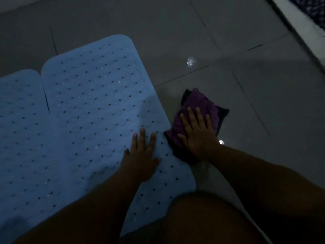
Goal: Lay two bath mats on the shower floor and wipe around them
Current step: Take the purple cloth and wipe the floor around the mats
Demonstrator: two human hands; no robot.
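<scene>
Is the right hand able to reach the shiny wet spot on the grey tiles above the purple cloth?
Probably yes. The right hand lies flat on the purple cloth, and only bare grey tile floor lies between it and the shiny wet spot.

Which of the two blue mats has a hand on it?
The right-hand mat, beside the purple cloth: the left hand lies flat on its right edge. The left-hand mat is untouched.
</scene>
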